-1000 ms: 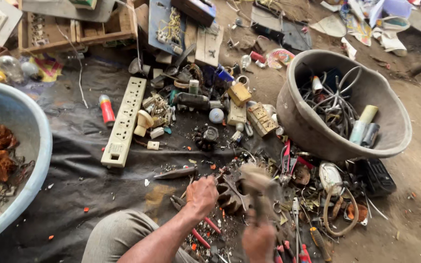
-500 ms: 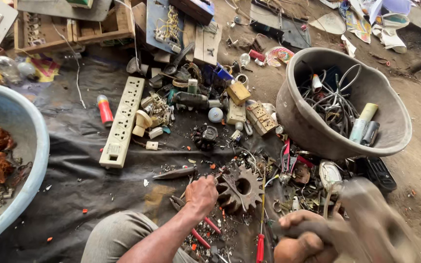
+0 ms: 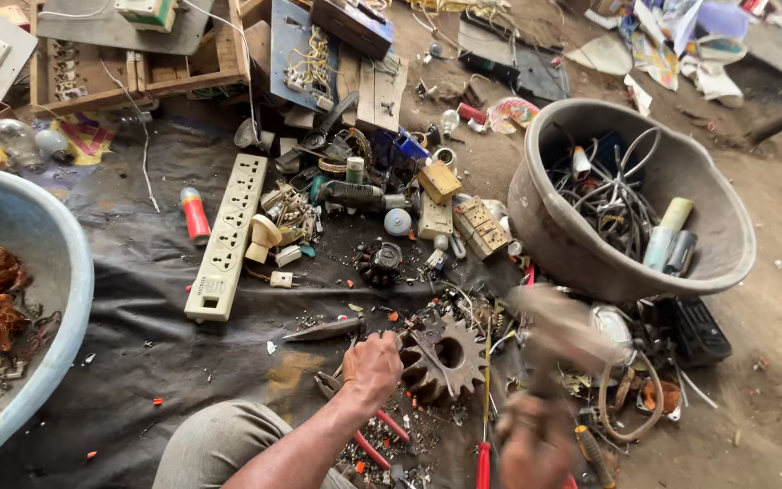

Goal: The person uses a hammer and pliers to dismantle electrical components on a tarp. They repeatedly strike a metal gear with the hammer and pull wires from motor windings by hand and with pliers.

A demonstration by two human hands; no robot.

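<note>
Cream power strip (image 3: 226, 239) on dark sheet (image 3: 138, 362); grey tub (image 3: 590, 254) of wires; blue basin (image 3: 56, 344) far left.

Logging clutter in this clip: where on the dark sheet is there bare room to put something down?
Bare sheet lies between the blue basin and the white power strip, running down toward the person's knee. It is crowded around the toothed metal wheel under the left hand and from there up to the grey tub.
</note>
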